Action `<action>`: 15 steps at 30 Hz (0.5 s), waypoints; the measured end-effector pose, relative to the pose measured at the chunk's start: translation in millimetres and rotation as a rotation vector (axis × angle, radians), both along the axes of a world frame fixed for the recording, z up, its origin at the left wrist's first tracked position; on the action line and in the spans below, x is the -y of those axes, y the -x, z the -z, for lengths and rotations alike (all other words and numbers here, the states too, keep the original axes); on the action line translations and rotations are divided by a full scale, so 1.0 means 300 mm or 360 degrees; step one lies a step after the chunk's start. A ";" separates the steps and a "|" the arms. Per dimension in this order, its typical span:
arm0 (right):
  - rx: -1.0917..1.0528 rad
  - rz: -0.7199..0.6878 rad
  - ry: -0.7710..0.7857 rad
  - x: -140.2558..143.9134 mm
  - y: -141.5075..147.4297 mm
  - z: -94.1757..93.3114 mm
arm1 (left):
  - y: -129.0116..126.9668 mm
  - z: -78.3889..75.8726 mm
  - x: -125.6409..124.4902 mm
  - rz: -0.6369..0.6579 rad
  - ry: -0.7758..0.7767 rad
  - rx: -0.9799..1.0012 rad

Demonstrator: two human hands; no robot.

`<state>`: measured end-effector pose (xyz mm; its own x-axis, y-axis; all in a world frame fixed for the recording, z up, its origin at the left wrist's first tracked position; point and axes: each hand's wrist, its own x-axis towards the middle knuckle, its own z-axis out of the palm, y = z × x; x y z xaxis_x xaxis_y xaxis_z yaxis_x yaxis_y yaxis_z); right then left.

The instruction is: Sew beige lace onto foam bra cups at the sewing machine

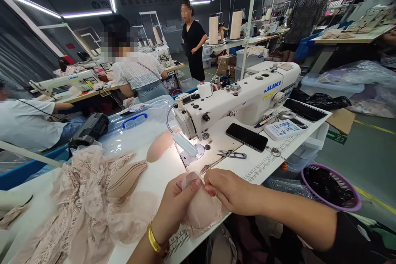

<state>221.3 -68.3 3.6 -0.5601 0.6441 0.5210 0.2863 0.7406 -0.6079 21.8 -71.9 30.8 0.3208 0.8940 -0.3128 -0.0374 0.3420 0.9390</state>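
1. Two hands hold one pink bra cup (202,210) at the near edge of the white table (161,177), in front of the sewing machine (241,99).
2. The left hand (176,208) pinches the top of the cup between thumb and fingers. It wears one gold bracelet (154,240).
3. The right hand (227,192) pinches the same top edge from the other side. The two hands almost touch.
4. One pile of pink lace (80,210) lies to the left of the hands. A stack of pink cups (126,179) rests on it; I cannot count them.
5. One more pink cup (159,145) lies alone, close to the machine's needle.
6. One black phone (246,137) lies on the table under the machine's arm.
7. One pair of small snips (232,155) lies just in front of the phone.
8. One purple basket (332,187) sits low on the right.
9. Two big thread cones (224,27) stand behind the machine.
10. Four other people are farther back in the room.
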 end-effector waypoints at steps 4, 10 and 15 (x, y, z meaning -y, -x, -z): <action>0.0160 -0.0006 -0.0091 -0.025 -0.005 0.011 | 0.018 0.013 -0.007 -0.0076 -0.0133 -0.0202; 0.0119 -0.0084 0.0124 -0.006 -0.015 -0.043 | 0.011 0.018 -0.003 -0.0143 -0.0297 -0.0246; 0.0263 -0.0066 0.0335 -0.009 -0.011 -0.039 | 0.018 0.002 0.007 -0.0420 -0.0391 -0.0208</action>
<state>224.4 -65.5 15.4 -0.6545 0.7033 0.2775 0.3665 0.6162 -0.6971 16.3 -74.0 30.3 0.0411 0.9939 -0.1019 0.0313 0.1006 0.9944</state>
